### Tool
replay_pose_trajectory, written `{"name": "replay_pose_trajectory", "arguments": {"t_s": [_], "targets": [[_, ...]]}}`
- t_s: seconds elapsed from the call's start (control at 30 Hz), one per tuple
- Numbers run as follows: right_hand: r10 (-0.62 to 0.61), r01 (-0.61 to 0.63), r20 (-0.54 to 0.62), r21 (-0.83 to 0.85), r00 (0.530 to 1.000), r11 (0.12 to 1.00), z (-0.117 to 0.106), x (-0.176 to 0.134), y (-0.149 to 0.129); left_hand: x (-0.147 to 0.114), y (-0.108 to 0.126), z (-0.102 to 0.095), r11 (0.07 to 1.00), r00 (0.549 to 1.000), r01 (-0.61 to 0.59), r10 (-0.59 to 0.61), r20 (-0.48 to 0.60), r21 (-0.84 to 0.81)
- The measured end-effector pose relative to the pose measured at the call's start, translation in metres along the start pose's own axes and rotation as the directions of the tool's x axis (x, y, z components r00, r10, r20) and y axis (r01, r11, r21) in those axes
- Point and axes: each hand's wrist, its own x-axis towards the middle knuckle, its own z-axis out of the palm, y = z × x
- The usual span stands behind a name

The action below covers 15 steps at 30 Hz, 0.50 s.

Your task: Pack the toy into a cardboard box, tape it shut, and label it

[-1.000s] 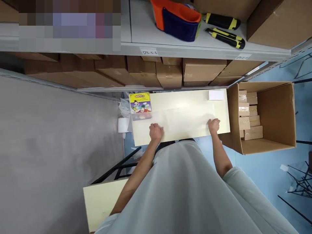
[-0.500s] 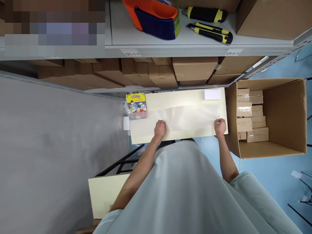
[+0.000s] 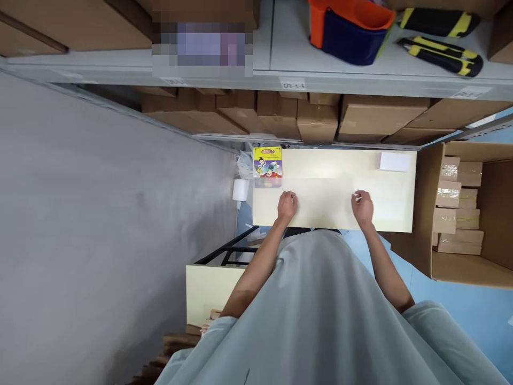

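Note:
A thin, translucent sheet [image 3: 325, 202], perhaps plastic film, spans between my hands over the cream tabletop [image 3: 320, 160]. At its left edge, my left hand [image 3: 287, 206] is closed with fingers curled on the sheet. My right hand [image 3: 363, 207] pinches the opposite edge, a bit of white showing at the fingertips. Beyond my left hand lies a yellow and purple box with cartoon figures [image 3: 267, 163]. A small white box [image 3: 395, 161] rests at the far right of the table.
An open carton [image 3: 497, 214] holding several small taped boxes stands right of the table. Above the far side runs a grey shelf [image 3: 344, 80] with utility knives [image 3: 444, 56] and an orange-and-blue holder [image 3: 352, 35]. A white roll [image 3: 240, 190] is by the left edge.
My right hand has come inward toward my left, and the span of sheet between them is shorter. The camera view has shifted left, so the surroundings appear farther right.

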Motion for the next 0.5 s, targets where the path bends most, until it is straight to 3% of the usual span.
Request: {"name": "replay_pose_trajectory", "arguments": {"t_s": [0.1, 0.27, 0.37, 0.5], "targets": [[-0.133, 0.122, 0.212, 0.064, 0.968, 0.99, 0.05, -0.012, -0.074, 0.0, -0.028, -0.021, 0.997, 0.999, 0.04, -0.042, -0.033, -0.07], [-0.363, 0.362, 0.412, 0.083, 0.836, 0.929, 0.122, -0.023, -0.18, 0.018, -0.076, -0.063, 0.981, 0.98, 0.077, -0.107, -0.167, -0.179], [-0.393, 0.433, 0.463, 0.021, 0.794, 0.901, 0.155, -0.017, -0.227, 0.045, -0.104, -0.088, 0.976, 0.967, 0.085, -0.13, -0.22, -0.2], [-0.301, 0.41, 0.529, -0.098, 0.793, 0.907, 0.187, -0.004, -0.265, 0.09, -0.131, -0.109, 0.956, 0.961, 0.162, -0.209, -0.18, -0.245]]}}
